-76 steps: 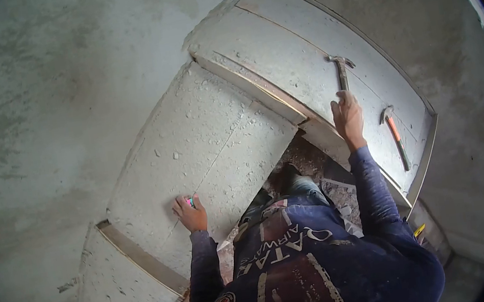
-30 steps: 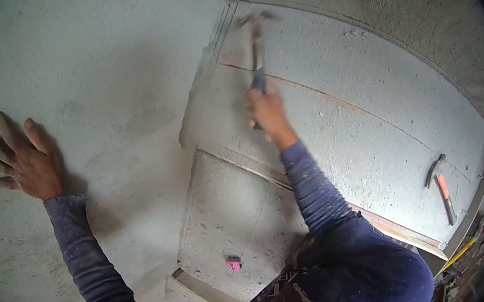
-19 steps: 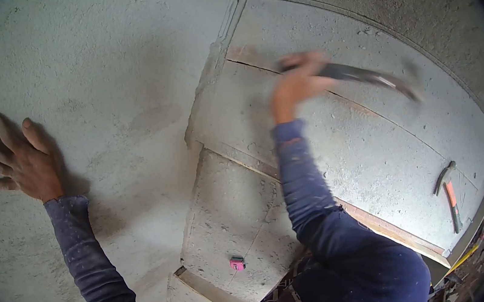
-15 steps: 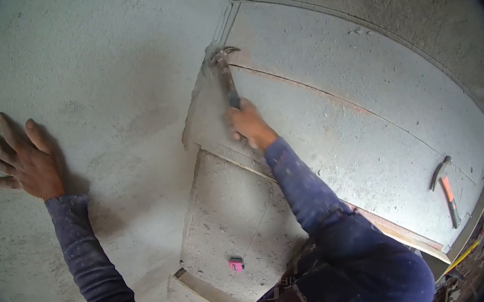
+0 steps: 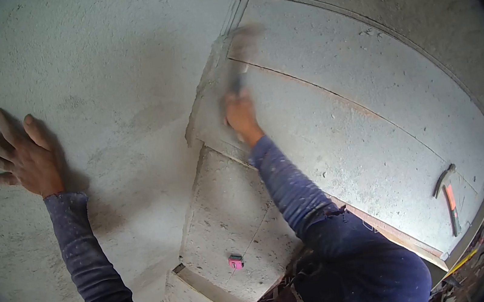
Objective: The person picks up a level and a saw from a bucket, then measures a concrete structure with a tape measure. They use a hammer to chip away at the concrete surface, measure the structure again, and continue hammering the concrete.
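My left hand [image 5: 29,157] lies flat against the grey plastered wall [image 5: 124,93], fingers spread, holding nothing. My right hand [image 5: 241,113] is wrapped round the dark handle of a claw hammer [image 5: 239,82]. Motion smears the hammer's head, which overlaps the top board near the corner where wall and boards meet. Along that corner runs a rough, chipped plaster edge [image 5: 193,117]. Beside the hammer, a long dark crack [image 5: 307,85] with a reddish edge crosses the pale board surface [image 5: 340,150].
A second hammer [image 5: 451,203] with an orange and dark handle lies on the boards at the right. On the lower pitted slab sits a pink tape measure [image 5: 236,262]. Something long and yellow [image 5: 463,261] lies among debris at the lower right.
My right hand has swung the claw hammer, whose head is now blurred and slightly higher and further right, off the plaster edge. My left hand stays on the wall.
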Demonstrator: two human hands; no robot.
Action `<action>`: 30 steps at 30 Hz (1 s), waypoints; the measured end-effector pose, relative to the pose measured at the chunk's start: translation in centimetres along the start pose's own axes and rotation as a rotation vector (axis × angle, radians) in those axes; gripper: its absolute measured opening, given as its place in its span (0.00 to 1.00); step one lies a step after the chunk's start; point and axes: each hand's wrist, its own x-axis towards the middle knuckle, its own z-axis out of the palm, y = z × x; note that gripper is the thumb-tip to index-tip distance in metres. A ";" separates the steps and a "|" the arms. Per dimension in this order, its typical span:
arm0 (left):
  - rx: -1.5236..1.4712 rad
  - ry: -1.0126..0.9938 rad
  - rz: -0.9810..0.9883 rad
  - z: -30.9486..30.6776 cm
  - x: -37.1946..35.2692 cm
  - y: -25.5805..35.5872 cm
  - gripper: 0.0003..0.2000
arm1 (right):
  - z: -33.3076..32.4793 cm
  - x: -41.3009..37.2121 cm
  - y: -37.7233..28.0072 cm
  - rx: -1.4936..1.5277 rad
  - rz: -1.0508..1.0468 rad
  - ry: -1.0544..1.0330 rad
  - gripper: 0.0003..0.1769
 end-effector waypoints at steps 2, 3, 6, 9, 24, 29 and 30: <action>0.003 0.025 0.004 0.3 0.5 -0.1 0.33 | -1.3 -1.4 2.0 -0.367 0.545 -0.701 0.18; 0.007 0.005 0.018 0.1 0.0 -0.1 0.33 | -2.7 -1.5 1.0 -0.373 0.555 -0.692 0.18; -0.002 0.014 0.024 0.0 0.2 0.1 0.32 | -6.1 0.4 -7.6 -0.235 0.238 -0.448 0.06; 0.005 0.007 0.026 -0.3 0.2 0.5 0.32 | -5.0 1.7 -13.2 0.235 -0.268 -0.082 0.06; 0.038 -0.006 0.036 -0.5 0.3 0.6 0.34 | -6.5 0.3 -9.2 0.012 0.010 -0.316 0.06; 0.032 -0.004 0.069 -0.7 0.2 0.5 0.34 | 0.7 3.0 -7.6 0.426 -0.152 0.287 0.24; 0.067 -0.032 0.050 -0.4 0.1 0.0 0.35 | 2.5 1.3 -2.9 0.203 -0.109 0.309 0.24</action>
